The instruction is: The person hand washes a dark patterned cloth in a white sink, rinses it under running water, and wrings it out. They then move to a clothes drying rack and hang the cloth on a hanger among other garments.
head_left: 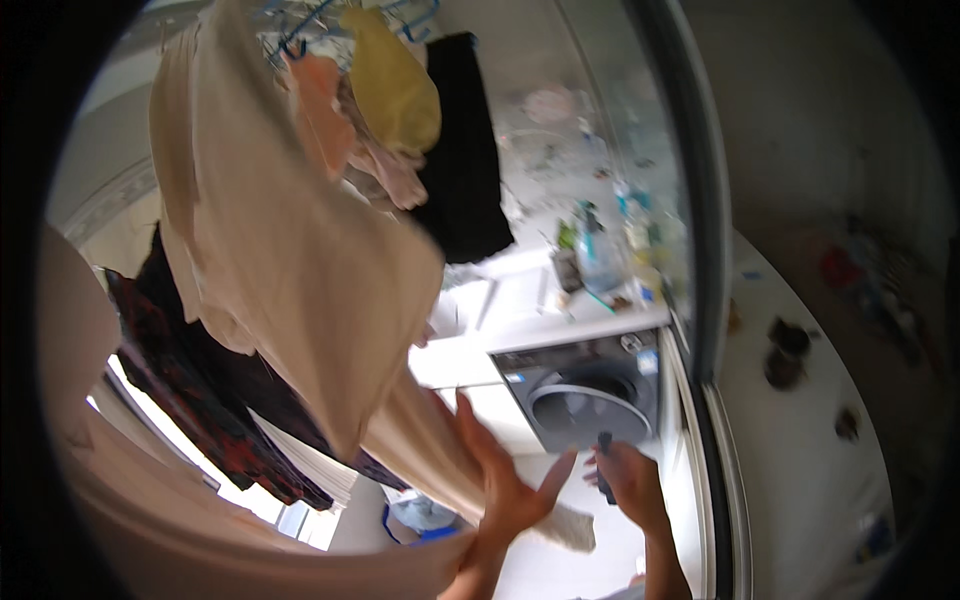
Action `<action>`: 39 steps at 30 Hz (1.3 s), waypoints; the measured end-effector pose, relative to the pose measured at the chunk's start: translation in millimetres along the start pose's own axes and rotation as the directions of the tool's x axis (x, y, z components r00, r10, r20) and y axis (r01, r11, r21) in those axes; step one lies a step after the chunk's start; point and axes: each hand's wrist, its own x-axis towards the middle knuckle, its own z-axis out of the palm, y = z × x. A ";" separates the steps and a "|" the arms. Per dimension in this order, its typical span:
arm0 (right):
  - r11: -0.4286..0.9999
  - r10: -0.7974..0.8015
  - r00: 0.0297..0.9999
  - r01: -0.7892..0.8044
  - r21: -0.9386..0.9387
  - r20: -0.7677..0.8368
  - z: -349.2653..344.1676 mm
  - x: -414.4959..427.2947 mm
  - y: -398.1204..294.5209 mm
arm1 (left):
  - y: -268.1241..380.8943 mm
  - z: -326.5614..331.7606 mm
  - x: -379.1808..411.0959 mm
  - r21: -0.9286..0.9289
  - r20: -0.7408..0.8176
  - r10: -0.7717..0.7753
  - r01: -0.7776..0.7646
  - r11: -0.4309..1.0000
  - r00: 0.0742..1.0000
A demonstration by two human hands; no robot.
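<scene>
My left hand (502, 472) is raised with its fingers spread, against or just beside a long beige cloth (300, 225) that hangs down from the upper left; whether they touch is unclear. My right hand (626, 480) is closed around a small dark handheld object (604, 465), whose kind is too blurred to tell. A front-loading washing machine (589, 397) stands beyond the hands, under a white counter. Above hang a yellow cloth (394, 82), an orange cloth (321, 109) and black trousers or a similar black garment (461, 165).
A spray bottle (596, 255) and a small potted plant (567, 259) stand on the counter. A dark-framed sliding glass door (701, 225) runs along the right. Dark patterned clothing (225, 420) hangs at the lower left. A blue basin or basket (427, 525) lies low behind the beige cloth.
</scene>
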 end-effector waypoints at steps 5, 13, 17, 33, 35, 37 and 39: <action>0.999 -0.043 0.965 0.044 0.000 0.260 -24.0 93.1 17.5 | -19.8 17.8 0.0 0.414 -0.270 -0.113 0.221 0.883 0.956; 0.964 -0.068 0.845 0.192 -0.183 0.530 -5.0 190.3 -0.9 | -62.3 19.3 26.5 0.762 -0.614 0.062 0.571 0.305 0.787; 0.855 -0.264 0.672 0.495 -0.155 0.692 31.7 222.0 -34.8 | -120.1 40.9 28.7 0.673 -0.648 0.035 0.551 0.494 0.761; 0.609 -0.786 0.253 0.474 0.636 0.564 76.5 408.9 -295.3 | -21.8 74.5 313.1 -0.423 -0.475 0.037 -0.265 0.866 0.879; 0.463 -0.877 0.189 0.576 0.674 0.441 86.9 420.8 -322.9 | -9.0 79.9 347.8 -0.280 -0.530 0.129 -0.316 0.907 0.838; 0.392 -0.915 0.167 0.591 0.705 0.368 95.2 433.0 -346.1 | -3.8 84.6 376.8 -0.220 -0.575 0.193 -0.377 0.900 0.795; 0.355 -0.931 0.156 0.595 0.721 0.330 103.1 443.5 -357.8 | -11.8 80.3 400.7 -0.028 -0.661 0.296 -0.416 0.909 0.690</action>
